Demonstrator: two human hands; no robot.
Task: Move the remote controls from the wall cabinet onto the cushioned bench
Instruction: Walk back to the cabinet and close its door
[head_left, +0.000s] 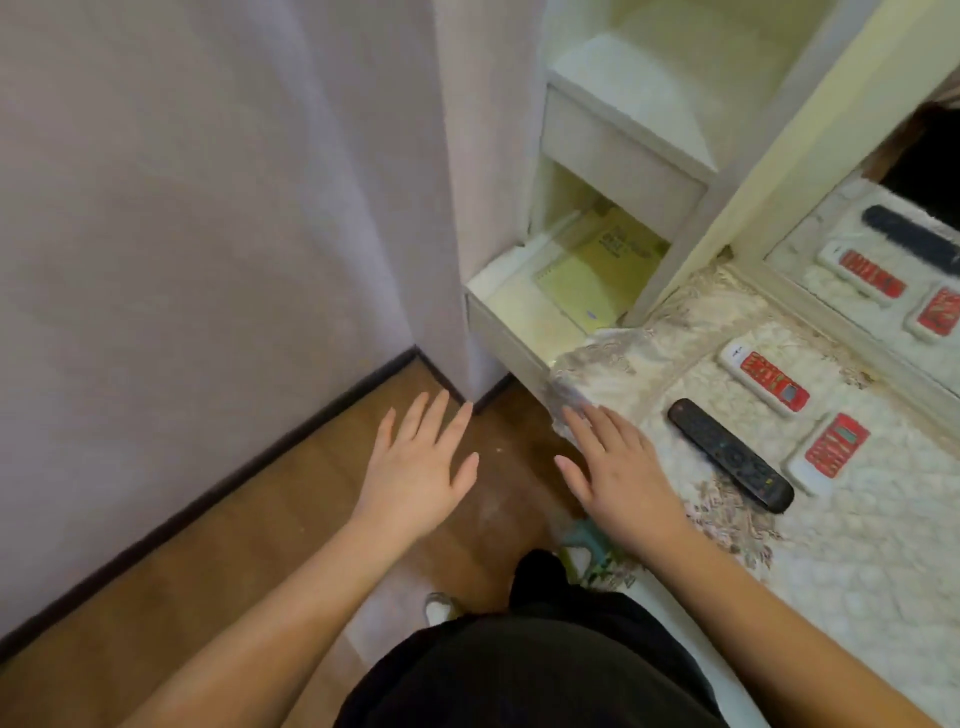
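Three remote controls lie on the cushioned bench (857, 561) with its cream patterned cover: a long black remote (730, 455) and two white remotes with red keypads, one farther back (764, 376) and one to the right (830, 453). My right hand (618, 473) hovers flat, fingers straight, over the bench's left corner, a little left of the black remote and holding nothing. Over the wooden floor my left hand (423, 467) is spread flat and empty. The white wall cabinet (618, 140) stands behind, with an open shelf holding yellow booklets (597, 275).
A mirror (878, 260) along the bench's back edge reflects the remotes. A pale wall (208, 208) fills the left, meeting the wooden floor (260, 545) at a dark skirting board. My dark-clothed legs are at the bottom middle.
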